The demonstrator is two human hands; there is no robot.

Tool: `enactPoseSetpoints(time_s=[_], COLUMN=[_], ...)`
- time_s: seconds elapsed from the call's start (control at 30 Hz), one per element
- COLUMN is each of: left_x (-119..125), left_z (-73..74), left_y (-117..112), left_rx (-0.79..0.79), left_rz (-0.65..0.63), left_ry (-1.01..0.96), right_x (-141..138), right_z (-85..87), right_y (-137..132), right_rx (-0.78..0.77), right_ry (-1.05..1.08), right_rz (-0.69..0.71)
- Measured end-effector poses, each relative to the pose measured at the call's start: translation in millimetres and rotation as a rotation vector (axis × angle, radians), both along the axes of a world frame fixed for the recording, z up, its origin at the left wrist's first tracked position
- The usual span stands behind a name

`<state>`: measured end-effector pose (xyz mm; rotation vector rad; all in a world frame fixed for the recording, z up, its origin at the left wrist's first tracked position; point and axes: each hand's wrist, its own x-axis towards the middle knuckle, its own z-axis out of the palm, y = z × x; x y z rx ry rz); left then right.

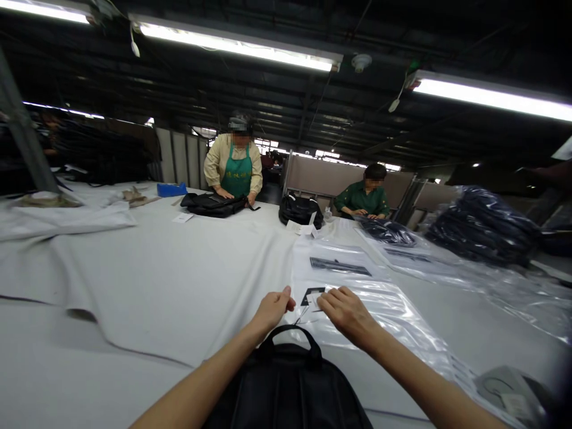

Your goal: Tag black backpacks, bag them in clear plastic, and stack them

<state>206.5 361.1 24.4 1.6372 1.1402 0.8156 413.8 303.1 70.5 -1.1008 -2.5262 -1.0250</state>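
Observation:
A black backpack (286,387) lies on the white cloth-covered table (170,280) right in front of me, its top handle arching up between my wrists. My left hand (273,308) is closed in a pinch just above the handle. My right hand (346,313) is also pinched, fingers curled, beside a small white and black hang tag (313,296) with a thin string. Both hands meet at the tag, over a stack of clear plastic bags (357,286). What exactly each pinch holds is too small to tell.
Across the table a person in a green apron presses on a black bag (213,204). Another person in green sits to the right by a black backpack (300,211). Bagged dark items (485,226) pile at the right. A blue box (171,189) sits far left.

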Motion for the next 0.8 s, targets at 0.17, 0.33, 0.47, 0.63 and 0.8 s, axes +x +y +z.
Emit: enactPoseSetpoints(time_s=[0.17,0.33,0.47,0.63,0.8], left_x=[0,-4,-12,-20,-17], left_z=[19.7,13.1,3.8,15.9,21.5], left_y=[-8,-25,-23,-25,-32], left_rx=[-0.242,-0.644,-0.634,-0.558,-0.435], left_rz=[0.005,-0.128,-0.127,-0.384,-0.468], left_ry=[0.025,-0.328,-0.382,-0.362,-0.254], right_x=[-31,-71,-72,-39,-38], right_z=[2.7,-10.9,-3.2,18.5,13.7], right_y=[-2,-24,-36,-20,-20], right_rx=[0.125,0.085,-0.33,-1.035,-1.546], right_ry=[0.005,0.105,0.554,1.278,1.332], right_rz=[-0.019,-0.025,-0.095,-0.448,-0.27])
